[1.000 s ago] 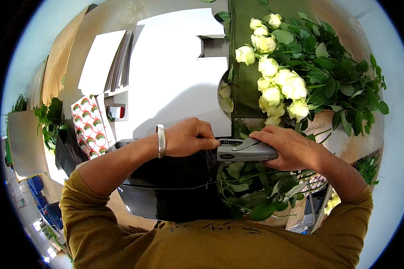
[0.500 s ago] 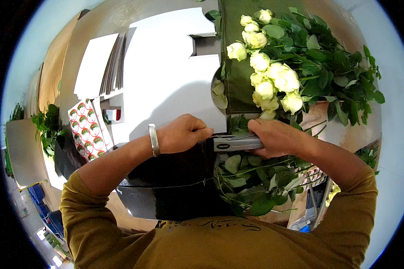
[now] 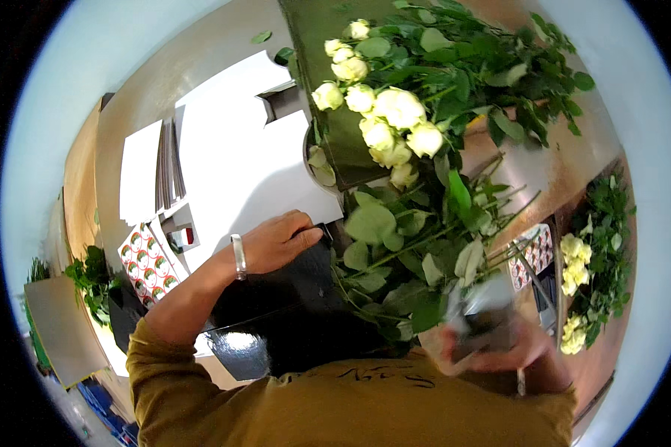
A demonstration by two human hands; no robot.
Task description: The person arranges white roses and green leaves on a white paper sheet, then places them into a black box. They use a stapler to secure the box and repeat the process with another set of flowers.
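Note:
My left hand (image 3: 279, 242), with a silver bracelet at its wrist, is closed at the upper edge of a glossy black sheet (image 3: 283, 320), which its thumb and fingers seem to pinch. Under that hand lies white die-cut card (image 3: 231, 164) with a notch at its far side. At lower right my right hand (image 3: 503, 346) is smeared by motion and wrapped round a grey stapler (image 3: 481, 305), also blurred. Leafy green stems (image 3: 395, 246) cover the black sheet's right side.
Pale yellow roses (image 3: 399, 108) lie on a dark green cloth (image 3: 324, 149). A stack of white cards (image 3: 138, 167) and a sheet of round red-rimmed stickers (image 3: 145, 261) are at left. More roses (image 3: 576, 257) lie at far right, below table level.
My right hand has carried the stapler from beside my left hand down and right, close to my body. My left hand stays at the black sheet's edge. The whole view has shifted.

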